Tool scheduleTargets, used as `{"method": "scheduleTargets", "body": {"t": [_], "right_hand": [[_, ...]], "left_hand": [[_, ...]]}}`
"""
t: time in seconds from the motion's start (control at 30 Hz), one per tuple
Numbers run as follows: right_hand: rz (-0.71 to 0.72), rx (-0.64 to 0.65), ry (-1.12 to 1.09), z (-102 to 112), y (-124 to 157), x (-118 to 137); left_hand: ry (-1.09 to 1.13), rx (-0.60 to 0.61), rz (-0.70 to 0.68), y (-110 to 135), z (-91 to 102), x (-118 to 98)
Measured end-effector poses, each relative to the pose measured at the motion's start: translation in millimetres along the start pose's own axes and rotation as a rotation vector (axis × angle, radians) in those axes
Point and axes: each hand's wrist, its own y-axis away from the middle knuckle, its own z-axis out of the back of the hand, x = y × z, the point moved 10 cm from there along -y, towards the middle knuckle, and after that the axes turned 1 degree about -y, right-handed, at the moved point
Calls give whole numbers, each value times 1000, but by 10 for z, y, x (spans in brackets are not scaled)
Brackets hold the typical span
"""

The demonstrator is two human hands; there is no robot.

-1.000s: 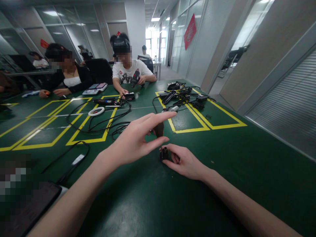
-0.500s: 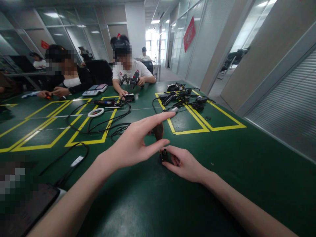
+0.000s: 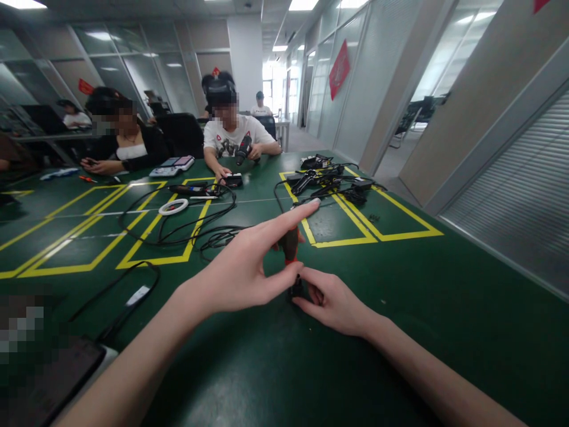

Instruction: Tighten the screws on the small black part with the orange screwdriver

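Observation:
My left hand (image 3: 242, 261) is wrapped round a dark electric screwdriver with red trim (image 3: 290, 244). Its forefinger stretches forward past the tool, and the thumb reaches toward my right hand. Fingertips show on the tool's far side. The driver stands upright with its lower end over a small black part (image 3: 295, 289); whether the two touch is hidden behind my thumb. My right hand (image 3: 338, 298) pinches that part between thumb and forefinger, low at the green table (image 3: 427, 356).
Yellow tape (image 3: 155, 261) marks boxes on the table. Black cables (image 3: 178, 237), a white ring (image 3: 173, 207) and a heap of black gear (image 3: 329, 178) lie beyond my hands. A dark device (image 3: 57, 367) sits at near left. Across, a person (image 3: 240, 136) holds a drill.
The screwdriver now shows a red lower band above the part, and my left thumb is slightly lower. The view has tilted up a little. A person at left has let go of an orange-handled item.

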Motion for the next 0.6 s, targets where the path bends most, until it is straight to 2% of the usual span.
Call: {"method": "scheduleTargets", "body": {"t": [0.13,0.33,0.6], "right_hand": [[-17,1,-19,14,-6,9],[6,-19,12,26,-1,9],[-6,-10,-7,17,-3,13]], "left_hand": [[54,24,11,2,-8,15],[-51,-11,-12,6,-18,7],[47,18,22,12,-42,45]]}}
